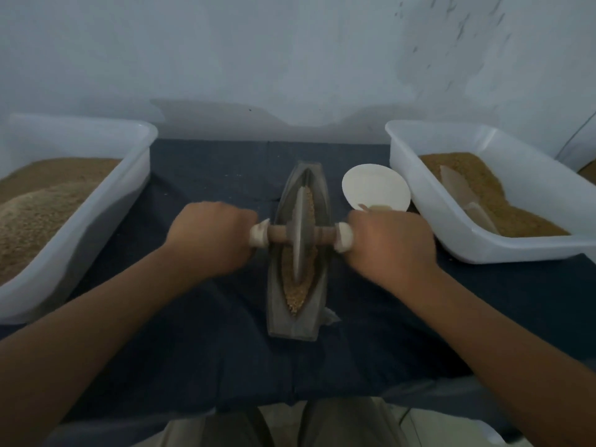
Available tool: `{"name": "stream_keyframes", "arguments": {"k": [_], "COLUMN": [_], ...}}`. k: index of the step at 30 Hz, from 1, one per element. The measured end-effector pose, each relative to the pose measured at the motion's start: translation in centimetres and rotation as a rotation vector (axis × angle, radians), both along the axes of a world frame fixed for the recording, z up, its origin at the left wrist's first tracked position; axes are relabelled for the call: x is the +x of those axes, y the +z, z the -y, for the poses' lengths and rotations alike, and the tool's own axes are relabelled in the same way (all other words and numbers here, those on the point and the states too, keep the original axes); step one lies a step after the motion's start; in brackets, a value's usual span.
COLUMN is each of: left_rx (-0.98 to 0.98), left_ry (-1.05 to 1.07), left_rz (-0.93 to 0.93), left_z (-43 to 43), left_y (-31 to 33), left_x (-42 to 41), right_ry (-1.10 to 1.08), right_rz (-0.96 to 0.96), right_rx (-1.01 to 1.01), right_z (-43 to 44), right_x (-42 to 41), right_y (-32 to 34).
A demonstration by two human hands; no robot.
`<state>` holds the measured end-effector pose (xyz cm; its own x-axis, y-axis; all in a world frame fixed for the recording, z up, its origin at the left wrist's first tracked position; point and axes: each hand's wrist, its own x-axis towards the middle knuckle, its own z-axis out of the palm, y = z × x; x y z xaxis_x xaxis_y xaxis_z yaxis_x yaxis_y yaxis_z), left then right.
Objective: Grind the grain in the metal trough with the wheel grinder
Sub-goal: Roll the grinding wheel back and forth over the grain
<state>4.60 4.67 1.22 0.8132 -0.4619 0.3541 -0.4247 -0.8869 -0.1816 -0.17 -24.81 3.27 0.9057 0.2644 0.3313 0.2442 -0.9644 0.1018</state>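
Observation:
A narrow boat-shaped metal trough (278,321) lies lengthwise on the dark blue cloth in the middle of the head view. Tan grain (295,301) fills its groove. The grey wheel grinder (300,233) stands on edge in the groove, about midway along it. A wooden axle with pale wrapped ends runs through the disc. My left hand (209,240) grips the left end of the axle. My right hand (390,243) grips the right end. Both handle ends are mostly hidden inside my fists.
A white tub (129,195) heaped with fine tan meal stands at the left. Another white tub (429,214) at the right holds grain and a pale scoop (464,195). A small white bowl (374,188) sits between trough and right tub. A pale wall rises behind.

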Motion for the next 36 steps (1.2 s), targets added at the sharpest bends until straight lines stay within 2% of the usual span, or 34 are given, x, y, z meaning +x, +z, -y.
{"name": "stream_keyframes", "arguments": {"k": [2, 4, 6, 11, 15, 18, 21, 25, 30, 33, 36], "left_rx": [-0.007, 0.011, 0.058, -0.102, -0.091, -0.043, -0.026, 0.121, -0.029, -0.068, -0.012], "left_ry": [-0.104, -0.098, -0.002, 0.150, 0.148, -0.011, -0.114, -0.008, 0.136, 0.130, 0.033], "left_rz": [0.101, 0.108, 0.063, -0.091, -0.103, 0.039, 0.070, 0.103, -0.032, -0.083, -0.047], "left_z": [-1.0, -1.0, 0.3, 3.3, 2.0, 0.1, -1.0, 1.1, 3.6, 2.9, 0.9], "left_y": [0.0, 0.0, 0.2, 1.8, 0.8, 0.0, 0.4, 1.2, 2.4, 1.8, 0.5], "left_x": [-2.2, -2.2, -0.1, 6.0, 3.3, -1.1, -3.1, 0.2, 5.8, 4.9, 1.4], "right_ry": [0.090, 0.115, 0.054, -0.060, -0.097, -0.050, 0.047, -0.043, -0.124, -0.142, -0.118], "right_rz": [0.068, 0.081, 0.051, 0.095, 0.018, 0.037, 0.067, 0.085, 0.083, 0.054, -0.012], "right_rx": [0.017, 0.039, 0.021, 0.025, -0.041, -0.042, 0.021, 0.038, 0.054, 0.000, -0.026], "right_z": [0.6, 1.0, 1.0, -0.4, -1.0, -0.1, 0.7, 1.2, 0.3, -0.4, -0.2], "right_x": [-2.3, -1.8, 0.9, 7.5, 4.8, -0.2, -3.1, 0.4, 7.9, 6.8, 1.9], "right_y": [-0.6, -1.0, -1.0, 1.0, 1.6, -0.2, -1.3, -2.4, -0.4, 0.8, 0.2]}}
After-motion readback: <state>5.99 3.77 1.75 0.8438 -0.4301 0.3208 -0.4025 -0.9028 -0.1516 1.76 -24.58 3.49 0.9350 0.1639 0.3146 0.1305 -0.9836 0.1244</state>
